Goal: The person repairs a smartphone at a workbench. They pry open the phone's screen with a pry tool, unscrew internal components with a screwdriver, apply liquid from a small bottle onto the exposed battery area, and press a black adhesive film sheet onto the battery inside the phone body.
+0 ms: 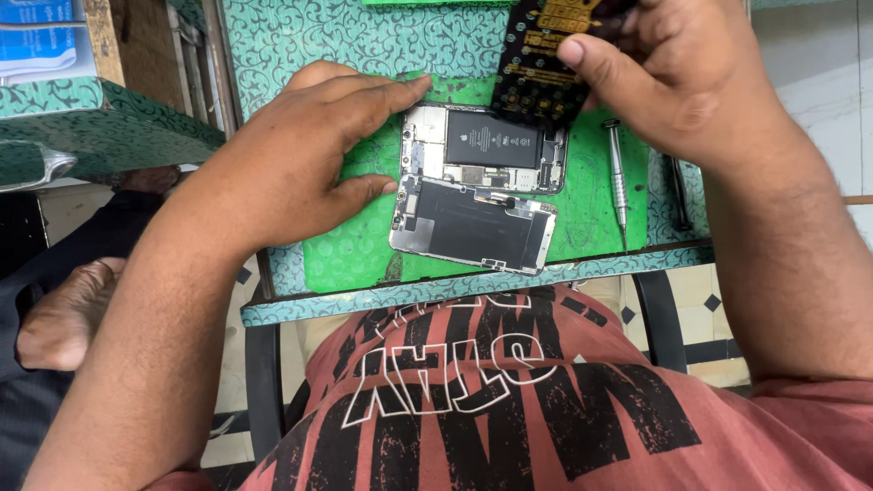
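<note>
An opened smartphone lies on a green work mat [355, 255]. Its rear housing [486, 145] shows a black battery and circuit parts. The detached screen panel [473, 227] lies face down just in front of it, still hinged close to the housing. My left hand [291, 164] rests flat on the mat, fingers touching the left edge of the housing and screen. My right hand [664, 73] holds a black card with gold markings [541, 68] above the housing's far right end, thumb pressed on its face.
A silver screwdriver [617, 173] lies on the mat to the right of the phone, with a dark tool [677, 191] beside it. The patterned green table edge [473, 284] runs in front. A shelf [100, 118] and another person's hand [64, 314] are at the left.
</note>
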A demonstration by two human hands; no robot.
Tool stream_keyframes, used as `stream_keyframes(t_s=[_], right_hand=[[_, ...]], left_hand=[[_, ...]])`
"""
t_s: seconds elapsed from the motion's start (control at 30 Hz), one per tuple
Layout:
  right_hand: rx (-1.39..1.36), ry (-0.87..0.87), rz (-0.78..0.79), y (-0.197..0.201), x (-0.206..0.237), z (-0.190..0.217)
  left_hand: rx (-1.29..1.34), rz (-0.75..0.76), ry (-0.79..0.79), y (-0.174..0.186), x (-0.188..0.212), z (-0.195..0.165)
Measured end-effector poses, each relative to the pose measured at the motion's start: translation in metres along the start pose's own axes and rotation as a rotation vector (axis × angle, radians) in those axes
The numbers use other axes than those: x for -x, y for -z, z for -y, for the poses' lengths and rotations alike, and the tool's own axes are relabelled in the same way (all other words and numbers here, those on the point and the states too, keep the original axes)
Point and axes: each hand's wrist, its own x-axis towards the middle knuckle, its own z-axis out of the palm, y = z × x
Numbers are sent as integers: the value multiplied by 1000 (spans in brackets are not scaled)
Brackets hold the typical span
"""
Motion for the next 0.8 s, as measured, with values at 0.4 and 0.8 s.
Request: stream_keyframes(t_s=[0.4, 0.8], right_hand=[[59, 163, 107, -3, -14, -5], [78, 97, 197, -20, -13, -8]], left_hand=[[28, -9, -47, 0, 1, 10], [-232, -25, 176, -13, -26, -16]])
